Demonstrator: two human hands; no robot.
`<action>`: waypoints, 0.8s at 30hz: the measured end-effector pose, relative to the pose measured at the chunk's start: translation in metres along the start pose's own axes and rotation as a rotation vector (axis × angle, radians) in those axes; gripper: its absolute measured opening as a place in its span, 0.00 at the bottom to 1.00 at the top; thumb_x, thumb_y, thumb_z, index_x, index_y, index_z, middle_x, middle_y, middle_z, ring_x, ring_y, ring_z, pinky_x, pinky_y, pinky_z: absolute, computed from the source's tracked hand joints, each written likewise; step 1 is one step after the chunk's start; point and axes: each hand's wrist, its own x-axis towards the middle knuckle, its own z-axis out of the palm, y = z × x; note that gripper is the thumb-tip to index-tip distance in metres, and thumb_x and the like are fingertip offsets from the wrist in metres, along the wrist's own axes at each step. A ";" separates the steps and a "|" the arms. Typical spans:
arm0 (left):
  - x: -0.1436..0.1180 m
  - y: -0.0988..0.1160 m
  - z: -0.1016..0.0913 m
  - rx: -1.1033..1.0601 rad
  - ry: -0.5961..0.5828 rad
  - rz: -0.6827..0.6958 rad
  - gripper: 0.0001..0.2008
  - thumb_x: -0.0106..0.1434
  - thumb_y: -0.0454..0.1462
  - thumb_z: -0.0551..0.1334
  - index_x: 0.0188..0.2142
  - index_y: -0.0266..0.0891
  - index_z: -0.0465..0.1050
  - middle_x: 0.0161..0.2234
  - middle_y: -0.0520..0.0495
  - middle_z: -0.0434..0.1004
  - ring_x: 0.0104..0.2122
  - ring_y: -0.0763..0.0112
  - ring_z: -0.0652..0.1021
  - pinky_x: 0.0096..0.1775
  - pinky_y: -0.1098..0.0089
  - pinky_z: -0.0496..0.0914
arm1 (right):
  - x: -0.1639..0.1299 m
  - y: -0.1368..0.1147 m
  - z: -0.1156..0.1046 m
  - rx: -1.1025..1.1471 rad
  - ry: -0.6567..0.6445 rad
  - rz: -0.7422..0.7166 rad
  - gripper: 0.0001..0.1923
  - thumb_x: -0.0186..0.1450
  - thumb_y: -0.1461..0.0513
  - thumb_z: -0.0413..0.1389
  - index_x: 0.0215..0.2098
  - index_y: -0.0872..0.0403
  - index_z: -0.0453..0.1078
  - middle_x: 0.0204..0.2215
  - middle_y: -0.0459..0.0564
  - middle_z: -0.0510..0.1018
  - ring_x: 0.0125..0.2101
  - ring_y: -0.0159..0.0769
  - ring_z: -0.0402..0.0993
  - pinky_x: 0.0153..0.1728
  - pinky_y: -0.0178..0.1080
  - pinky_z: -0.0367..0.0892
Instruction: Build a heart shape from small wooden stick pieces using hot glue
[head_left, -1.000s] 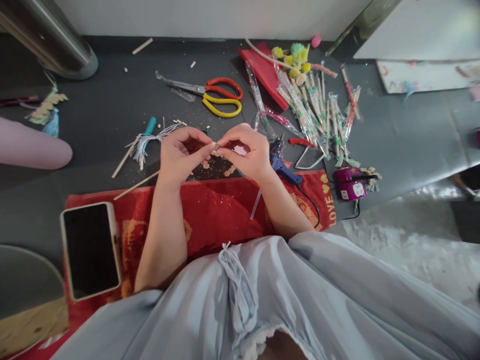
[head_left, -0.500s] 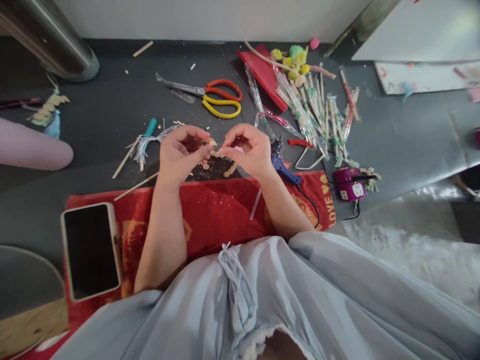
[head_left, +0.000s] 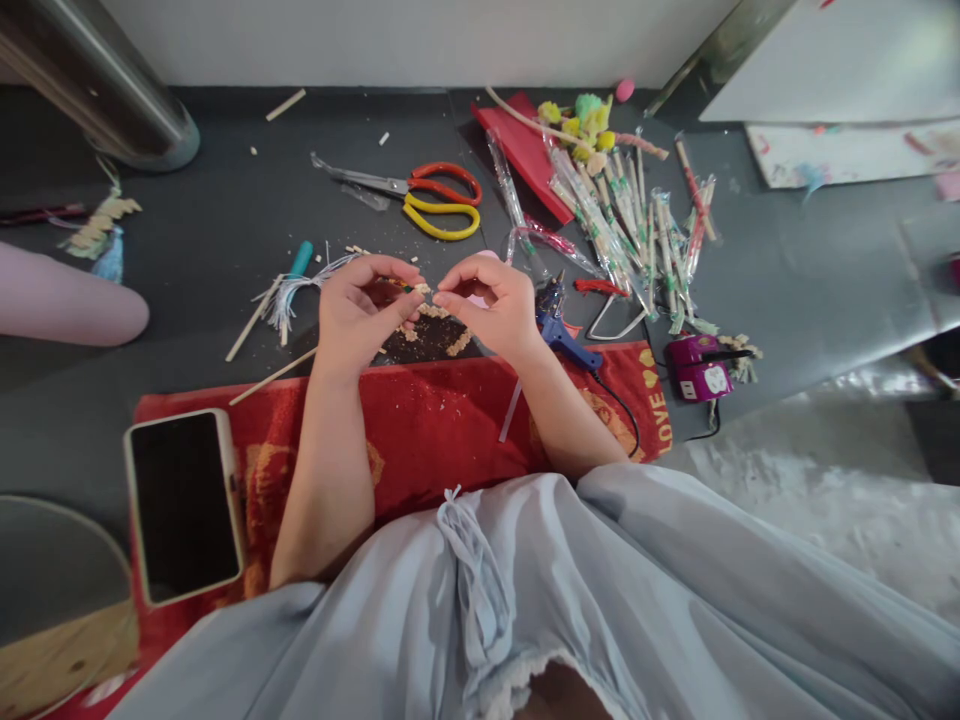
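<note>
My left hand [head_left: 360, 312] pinches a small tan wooden piece [head_left: 422, 289] between thumb and fingertips. My right hand [head_left: 491, 305] is curled close beside it, thumb and forefinger pinched at about 585,298; whether they hold anything is too small to see. Both hands hover over a heap of tan crumbs and wood bits [head_left: 435, 335] on the dark floor, just beyond a red towel [head_left: 420, 430]. A blue glue gun [head_left: 562, 330] lies right of my right hand.
A phone [head_left: 184, 505] lies on the towel's left end. Scissors [head_left: 427, 195] with orange and yellow handles, wrapped sticks [head_left: 630, 220], a red sheet [head_left: 525, 145], a purple device [head_left: 697, 368], loose sticks [head_left: 259, 310], a metal post [head_left: 105, 90] and another person's limb [head_left: 67, 300] surround me.
My hands have drawn slightly apart; the fingertips that met a second ago now have a small gap, with the wooden piece staying in my left hand.
</note>
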 end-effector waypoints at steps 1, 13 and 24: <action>0.000 0.001 0.000 0.004 0.003 -0.008 0.17 0.45 0.42 0.79 0.31 0.39 0.79 0.30 0.51 0.80 0.20 0.78 0.75 0.21 0.76 0.71 | 0.000 0.001 0.000 -0.014 0.000 0.015 0.14 0.64 0.50 0.61 0.33 0.52 0.75 0.30 0.44 0.77 0.31 0.28 0.72 0.34 0.35 0.68; -0.001 -0.006 -0.003 0.097 -0.031 0.015 0.12 0.50 0.36 0.76 0.34 0.39 0.80 0.30 0.51 0.78 0.21 0.77 0.75 0.23 0.74 0.71 | 0.001 0.001 -0.003 -0.017 -0.152 0.057 0.13 0.67 0.52 0.57 0.34 0.53 0.74 0.31 0.47 0.79 0.31 0.30 0.72 0.34 0.35 0.68; 0.014 -0.025 -0.016 -0.024 0.377 -0.034 0.12 0.57 0.45 0.73 0.38 0.44 0.80 0.29 0.52 0.77 0.25 0.77 0.76 0.27 0.75 0.71 | 0.003 -0.005 -0.015 0.049 -0.056 0.113 0.18 0.71 0.46 0.51 0.33 0.49 0.62 0.25 0.42 0.70 0.27 0.29 0.69 0.30 0.35 0.65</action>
